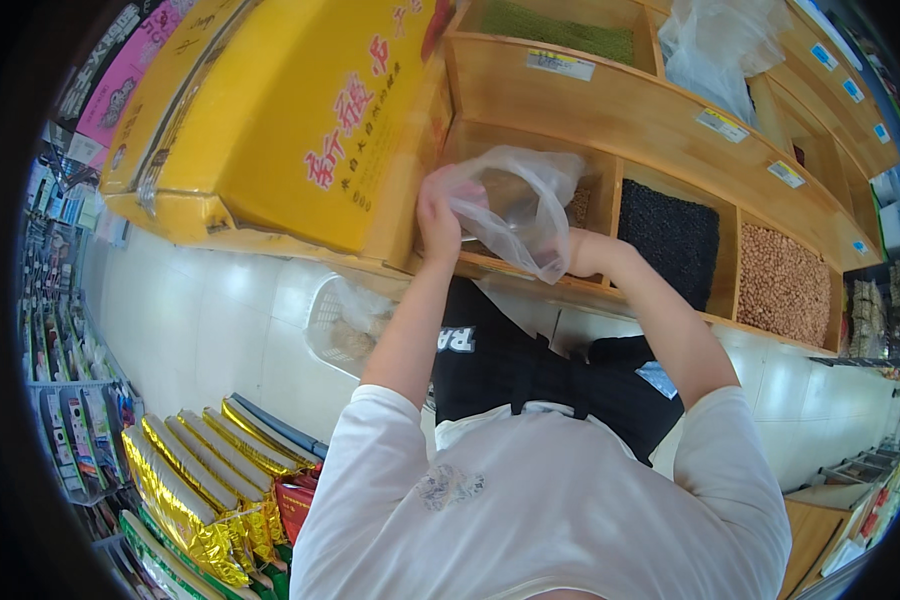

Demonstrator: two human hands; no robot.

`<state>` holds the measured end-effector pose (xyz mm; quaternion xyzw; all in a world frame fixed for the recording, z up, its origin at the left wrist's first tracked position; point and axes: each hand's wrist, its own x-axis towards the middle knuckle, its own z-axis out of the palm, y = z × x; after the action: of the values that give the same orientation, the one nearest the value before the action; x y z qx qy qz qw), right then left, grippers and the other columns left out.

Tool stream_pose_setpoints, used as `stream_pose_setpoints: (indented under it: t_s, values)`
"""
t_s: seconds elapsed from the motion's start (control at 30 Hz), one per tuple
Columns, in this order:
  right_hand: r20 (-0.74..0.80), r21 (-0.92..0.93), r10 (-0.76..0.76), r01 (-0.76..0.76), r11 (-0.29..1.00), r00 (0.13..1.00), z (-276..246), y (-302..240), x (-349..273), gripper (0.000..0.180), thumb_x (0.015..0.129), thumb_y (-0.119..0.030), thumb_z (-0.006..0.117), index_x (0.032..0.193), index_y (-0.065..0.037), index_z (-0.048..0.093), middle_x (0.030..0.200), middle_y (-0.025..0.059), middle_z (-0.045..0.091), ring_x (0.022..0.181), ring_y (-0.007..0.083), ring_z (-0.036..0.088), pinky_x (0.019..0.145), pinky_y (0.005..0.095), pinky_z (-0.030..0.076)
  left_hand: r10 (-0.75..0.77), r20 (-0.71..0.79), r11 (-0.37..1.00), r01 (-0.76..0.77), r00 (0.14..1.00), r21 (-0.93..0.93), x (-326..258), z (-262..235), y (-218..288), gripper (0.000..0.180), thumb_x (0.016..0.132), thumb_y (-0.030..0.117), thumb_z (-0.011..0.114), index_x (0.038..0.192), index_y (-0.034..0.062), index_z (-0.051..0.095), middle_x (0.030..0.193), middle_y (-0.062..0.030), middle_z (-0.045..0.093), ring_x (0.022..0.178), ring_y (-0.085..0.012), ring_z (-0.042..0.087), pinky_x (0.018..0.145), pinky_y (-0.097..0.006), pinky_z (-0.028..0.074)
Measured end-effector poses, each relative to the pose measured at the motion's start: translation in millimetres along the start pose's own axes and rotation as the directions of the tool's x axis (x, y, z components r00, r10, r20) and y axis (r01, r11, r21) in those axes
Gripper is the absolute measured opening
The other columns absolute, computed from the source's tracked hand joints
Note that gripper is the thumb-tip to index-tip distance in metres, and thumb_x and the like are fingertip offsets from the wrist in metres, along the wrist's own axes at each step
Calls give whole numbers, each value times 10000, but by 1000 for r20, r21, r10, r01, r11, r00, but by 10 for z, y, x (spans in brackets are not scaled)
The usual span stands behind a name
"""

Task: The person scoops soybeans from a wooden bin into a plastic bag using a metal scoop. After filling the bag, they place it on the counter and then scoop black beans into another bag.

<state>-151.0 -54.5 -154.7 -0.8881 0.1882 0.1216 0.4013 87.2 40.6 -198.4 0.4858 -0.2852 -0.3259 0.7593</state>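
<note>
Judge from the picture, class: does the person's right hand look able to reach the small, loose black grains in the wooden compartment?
Probably yes: the black grains lie uncovered just right of the right hand, though its grip seems occupied by the translucent plastic bag.

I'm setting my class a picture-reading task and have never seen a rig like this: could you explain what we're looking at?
There is no robot here, just a person's two bare hands. The single picture comes from a wide fisheye camera worn on the head, looking down, so straight edges bend near the rim.

The left hand grips one side of an open, see-through plastic bag. The right hand is at its other side, its fingers mostly hidden.

Beyond are wooden bins holding loose dry goods: black beans, pinkish-brown kernels and, farther back, something small and green. A big yellow box sits to the left.
</note>
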Motion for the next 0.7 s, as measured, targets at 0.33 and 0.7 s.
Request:
stream_pose_setpoints:
  t_s: [0.33, 0.7]
  values:
    - [-261, -275, -142, 68, 959, 955, 537, -33, 1285, 260, 924, -202, 607, 1146, -85, 676, 1170, 182, 701, 1088, 385, 655, 965, 448, 510, 260, 52, 866, -256, 964, 429, -75, 64, 21, 405, 993, 68, 388, 1362, 42, 552, 1292, -201, 642, 1211, -393, 612, 1065, -442, 448]
    - [-155, -306, -163, 110, 946, 974, 259, -246, 1110, 245, 924, -200, 618, 1131, -81, 673, 1150, 164, 705, 1073, 381, 665, 932, 449, 529, 314, 28, 824, -287, 949, 489, -83, 105, 116, 468, 1015, 69, 360, 1457, 40, 512, 1425, -213, 584, 1349, -357, 538, 1133, -409, 401]
